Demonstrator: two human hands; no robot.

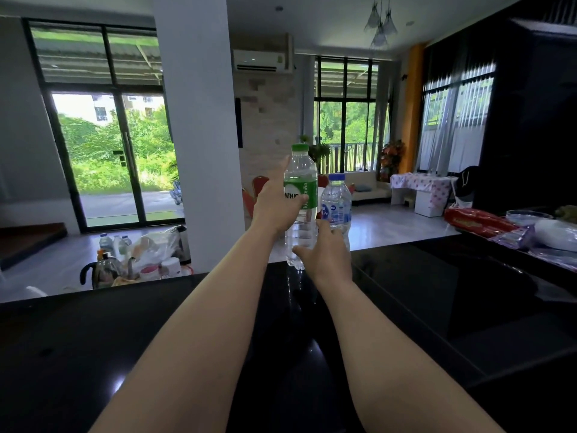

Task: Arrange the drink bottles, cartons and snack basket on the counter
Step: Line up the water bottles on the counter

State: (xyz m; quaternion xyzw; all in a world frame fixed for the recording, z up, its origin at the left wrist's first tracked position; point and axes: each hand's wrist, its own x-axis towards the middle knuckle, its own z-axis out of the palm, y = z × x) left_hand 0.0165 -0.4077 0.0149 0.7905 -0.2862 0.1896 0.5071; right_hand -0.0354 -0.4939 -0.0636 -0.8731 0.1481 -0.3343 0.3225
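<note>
At the far edge of the glossy black surface point(421, 276) we see two clear plastic bottles standing upright, just beside each other. The tall bottle point(300, 210) has a green cap and a green band on which we can read "MTHIP"; the rest of the script is too small for us. The short bottle point(336, 210) has a blue cap and a blue and white label with the word "Life". Our left hand point(274, 207) is wrapped round the tall bottle at its label, thumb across the front, fingers behind. Our right hand point(324, 254) sits low between the bottles with fingers spread, touching the base of the short one; we cannot tell whether it grips. Both bottles are ribbed below the label. To the right, well apart, lie a red packet point(474, 221) and soft plastic bags point(555, 234). The near half of the surface lies bare around our forearms.
</note>
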